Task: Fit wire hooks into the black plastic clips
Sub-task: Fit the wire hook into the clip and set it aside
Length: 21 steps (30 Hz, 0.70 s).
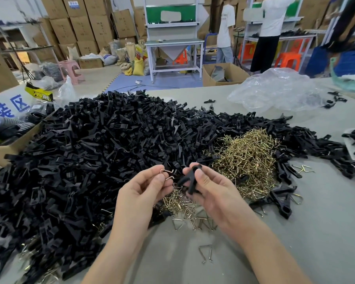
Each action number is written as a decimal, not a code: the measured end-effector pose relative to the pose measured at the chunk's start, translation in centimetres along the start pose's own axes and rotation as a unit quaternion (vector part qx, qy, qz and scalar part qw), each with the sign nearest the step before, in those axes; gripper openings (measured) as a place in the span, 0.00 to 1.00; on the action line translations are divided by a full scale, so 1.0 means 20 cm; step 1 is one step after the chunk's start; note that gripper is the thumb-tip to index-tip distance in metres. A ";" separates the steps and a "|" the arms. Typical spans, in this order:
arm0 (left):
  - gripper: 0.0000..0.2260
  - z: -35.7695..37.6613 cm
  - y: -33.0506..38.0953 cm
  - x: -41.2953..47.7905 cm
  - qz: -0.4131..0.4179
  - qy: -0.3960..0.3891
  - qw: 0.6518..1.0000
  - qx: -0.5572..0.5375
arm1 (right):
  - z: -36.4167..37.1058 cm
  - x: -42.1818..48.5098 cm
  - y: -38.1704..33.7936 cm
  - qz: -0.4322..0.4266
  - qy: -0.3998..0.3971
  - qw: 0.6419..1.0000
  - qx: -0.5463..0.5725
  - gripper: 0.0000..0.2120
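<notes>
My left hand (145, 189) pinches a small brass wire hook (168, 174) between thumb and fingertips. My right hand (208, 188) grips a black plastic clip (190, 180), its two legs spread down and to the left. Hook and clip are a few centimetres apart above the table, not touching. A large heap of black clips (103, 152) covers the table's left and middle. A mound of brass wire hooks (248, 156) lies right of my hands, and more loose hooks (184, 210) are scattered under them.
A single bent wire (206, 253) lies on the grey table (324, 222) near me. A crumpled clear plastic bag (279, 91) sits at the back right. A cardboard box (10, 144) stands at the left. Two people stand at workbenches far behind.
</notes>
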<state>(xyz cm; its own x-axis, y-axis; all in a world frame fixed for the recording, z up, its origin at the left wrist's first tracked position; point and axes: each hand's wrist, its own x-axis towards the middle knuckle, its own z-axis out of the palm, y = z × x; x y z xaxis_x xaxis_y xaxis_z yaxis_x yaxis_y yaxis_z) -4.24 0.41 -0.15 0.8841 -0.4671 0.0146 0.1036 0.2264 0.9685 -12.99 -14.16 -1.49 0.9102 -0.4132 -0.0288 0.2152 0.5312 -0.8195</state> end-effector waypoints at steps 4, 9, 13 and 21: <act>0.10 0.05 -0.01 -0.03 -0.067 -0.059 0.994 -0.068 | -0.02 0.01 -0.02 -0.003 0.018 0.989 0.146 0.09; 0.06 0.11 -0.03 -0.06 -0.126 -0.069 0.984 -0.105 | -0.01 0.01 0.01 -0.007 -0.014 0.986 0.163 0.10; 0.09 0.12 -0.02 -0.06 -0.149 -0.076 0.977 -0.131 | -0.02 0.02 0.02 -0.009 -0.048 0.986 0.161 0.11; 0.05 0.11 -0.02 -0.06 -0.137 -0.073 0.981 -0.120 | -0.03 0.03 0.01 -0.010 0.037 0.982 0.187 0.14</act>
<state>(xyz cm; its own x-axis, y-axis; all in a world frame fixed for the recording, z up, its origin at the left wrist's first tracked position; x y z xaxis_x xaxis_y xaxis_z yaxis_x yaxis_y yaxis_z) -6.32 -1.06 -0.04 0.7356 -0.6514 -0.1857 0.4474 0.2616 0.8552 -12.67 -14.74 -1.97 0.8792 -0.4715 -0.0686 0.3600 0.7516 -0.5527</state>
